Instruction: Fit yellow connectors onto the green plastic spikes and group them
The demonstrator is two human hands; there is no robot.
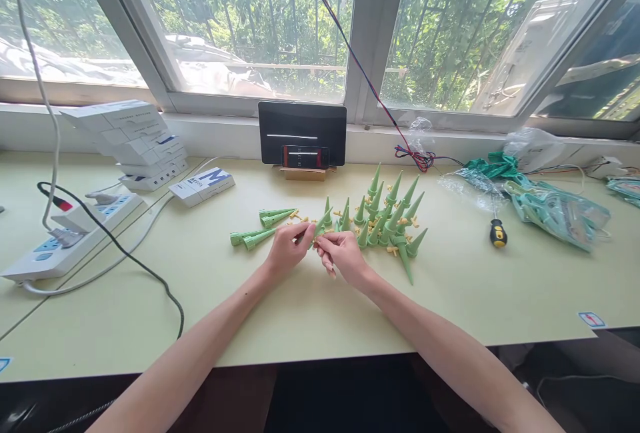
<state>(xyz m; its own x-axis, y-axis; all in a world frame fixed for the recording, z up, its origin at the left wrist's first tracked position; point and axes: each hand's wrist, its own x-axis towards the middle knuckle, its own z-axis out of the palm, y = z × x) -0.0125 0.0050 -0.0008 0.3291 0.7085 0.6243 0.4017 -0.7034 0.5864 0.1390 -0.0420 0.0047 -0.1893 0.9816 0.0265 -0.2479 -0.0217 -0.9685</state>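
Between my two hands is a pointed green plastic cone (323,221), its tip slanting up and to the right. The fingers of my left hand (289,248) are closed around its side. My right hand (346,256) pinches at its lower end; any small part between those fingertips is hidden. Several similar green cones (399,216) stand crowded to the right of my hands, with small yellow pieces (393,252) among them. One cone (406,265) there points toward me. Left of my hands, more cones (260,240) lie on their sides.
A tablet (303,120) and phone (305,156) lean on a stand behind the cones. At left are stacked white boxes (145,143), a power strip (75,240) and a black cable (150,274). To the right lie a screwdriver (498,233) and plastic bags (555,213) of green parts.
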